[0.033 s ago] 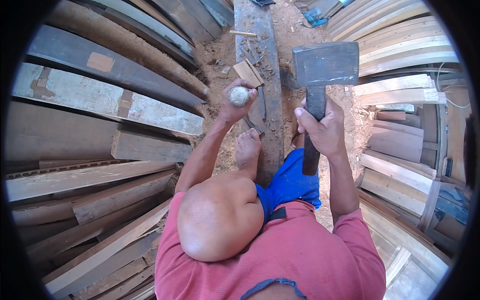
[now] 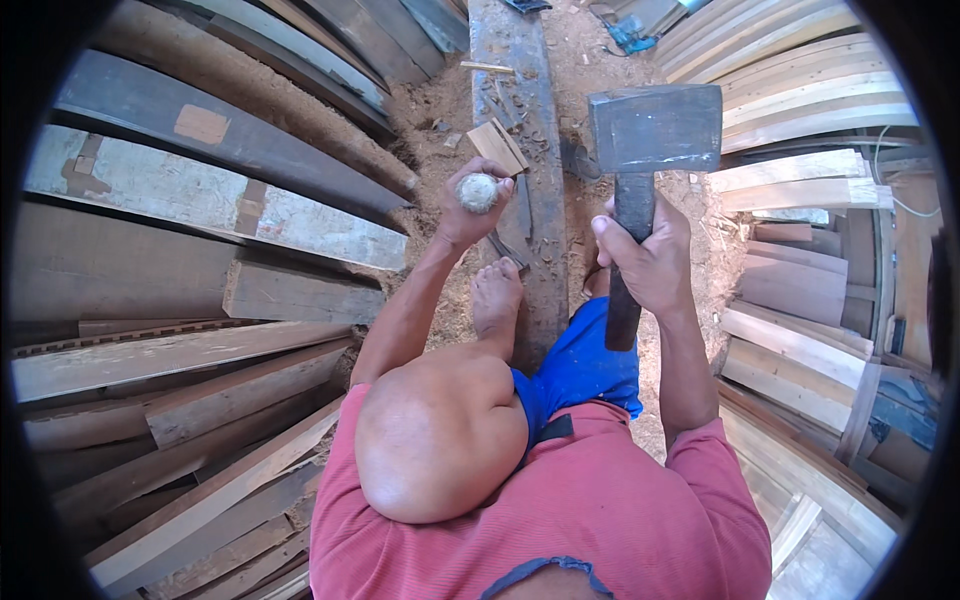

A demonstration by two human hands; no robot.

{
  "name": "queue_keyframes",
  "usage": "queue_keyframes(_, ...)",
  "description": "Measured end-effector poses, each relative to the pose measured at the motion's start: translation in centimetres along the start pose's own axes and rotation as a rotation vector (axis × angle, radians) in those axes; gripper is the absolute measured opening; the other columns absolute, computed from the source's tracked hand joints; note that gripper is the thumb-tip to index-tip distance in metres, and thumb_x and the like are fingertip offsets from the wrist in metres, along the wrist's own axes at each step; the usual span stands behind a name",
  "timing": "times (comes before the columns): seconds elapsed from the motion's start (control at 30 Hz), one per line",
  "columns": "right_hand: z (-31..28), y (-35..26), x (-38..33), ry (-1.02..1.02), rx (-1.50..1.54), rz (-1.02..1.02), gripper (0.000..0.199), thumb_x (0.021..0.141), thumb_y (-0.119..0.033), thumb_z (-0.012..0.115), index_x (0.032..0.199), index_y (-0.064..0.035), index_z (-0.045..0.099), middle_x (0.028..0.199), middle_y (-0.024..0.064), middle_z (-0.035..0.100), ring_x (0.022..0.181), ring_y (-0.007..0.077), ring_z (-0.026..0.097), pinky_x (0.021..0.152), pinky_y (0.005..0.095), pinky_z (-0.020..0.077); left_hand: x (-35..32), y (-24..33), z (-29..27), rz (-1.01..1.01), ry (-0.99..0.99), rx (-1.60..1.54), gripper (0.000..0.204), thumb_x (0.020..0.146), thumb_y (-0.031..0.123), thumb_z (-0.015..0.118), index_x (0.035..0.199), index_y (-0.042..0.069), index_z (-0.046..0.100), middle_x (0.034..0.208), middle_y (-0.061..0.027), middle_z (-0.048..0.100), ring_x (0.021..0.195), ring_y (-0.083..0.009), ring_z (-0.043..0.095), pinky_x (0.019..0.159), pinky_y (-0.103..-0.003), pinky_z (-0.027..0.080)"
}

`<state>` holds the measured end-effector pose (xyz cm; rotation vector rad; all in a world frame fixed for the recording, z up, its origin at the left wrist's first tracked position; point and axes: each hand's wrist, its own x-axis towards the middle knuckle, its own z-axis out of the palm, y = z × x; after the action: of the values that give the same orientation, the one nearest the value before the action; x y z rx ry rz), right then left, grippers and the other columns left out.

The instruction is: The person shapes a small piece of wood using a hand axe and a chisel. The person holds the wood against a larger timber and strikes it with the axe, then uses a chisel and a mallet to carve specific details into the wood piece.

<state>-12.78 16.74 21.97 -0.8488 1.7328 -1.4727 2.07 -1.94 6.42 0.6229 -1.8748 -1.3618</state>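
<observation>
My left hand [image 2: 470,215] is wrapped round the upright handle of what looks like a chisel [image 2: 478,193]; its battered, pale round end faces up and its blade is hidden below. A wooden block [image 2: 497,147] lies just beyond that hand, partly over the plank. In my right hand [image 2: 650,245] is a mallet [image 2: 655,130] with a big dark square head, raised right of the plank, its handle gripped partway along. The mallet and the chisel are apart. A slim dark tool [image 2: 505,250] lies by my bare foot [image 2: 496,300].
A long worn plank [image 2: 545,275] runs away from me, strewn with shavings and a thin wooden strip [image 2: 487,67]. Stacked boards [image 2: 150,190] line the left side, more timber [image 2: 800,100] the right. A teal power tool [image 2: 630,35] lies at the far right on the sawdust-covered ground.
The mallet in my right hand has shifted very slightly to the right. My left hand stays where it was.
</observation>
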Motion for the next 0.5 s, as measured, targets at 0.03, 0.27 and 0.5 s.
queue_keyframes(0.03, -0.1, 0.0, 0.0, -0.001, 0.002, 0.000, 0.019, 0.087, -0.008, 0.068, 0.100, 0.0022, 0.058, 0.074, 0.0034, 0.062, 0.058, 0.0080, 0.060, 0.053, 0.0247, 0.0516, 0.0, 0.0, 0.0, -0.004, 0.001, -0.007, 0.010, 0.085, 0.010, 0.071, 0.090, 0.005, 0.064, 0.081, -0.0019, 0.062, 0.075, -0.0073, 0.058, 0.067, -0.025, 0.048)
queue_keyframes(0.27, -0.1, -1.7, -0.1, 0.077, 0.006, -0.107, 0.013, 0.087, -0.002, 0.066, 0.096, -0.0006, 0.057, 0.071, 0.0041, 0.061, 0.056, 0.0084, 0.058, 0.051, 0.0237, 0.0462, -3.0, 1.9, 1.6, 0.074, -0.150, 0.041, 0.011, 0.083, 0.008, 0.070, 0.090, 0.003, 0.064, 0.082, -0.0064, 0.065, 0.075, -0.0105, 0.063, 0.070, -0.026, 0.051)
queue_keyframes(0.5, 0.1, -4.1, 0.4, 0.155, 0.092, -0.388, 0.014, 0.087, 0.002, 0.066, 0.099, 0.0002, 0.058, 0.075, 0.0062, 0.062, 0.059, 0.0097, 0.059, 0.056, 0.0252, 0.0508, -1.1, 0.7, -0.3, 0.000, -0.011, 0.067, 0.008, 0.084, 0.008, 0.068, 0.088, 0.003, 0.064, 0.079, -0.0049, 0.063, 0.073, -0.0100, 0.060, 0.068, -0.026, 0.050)
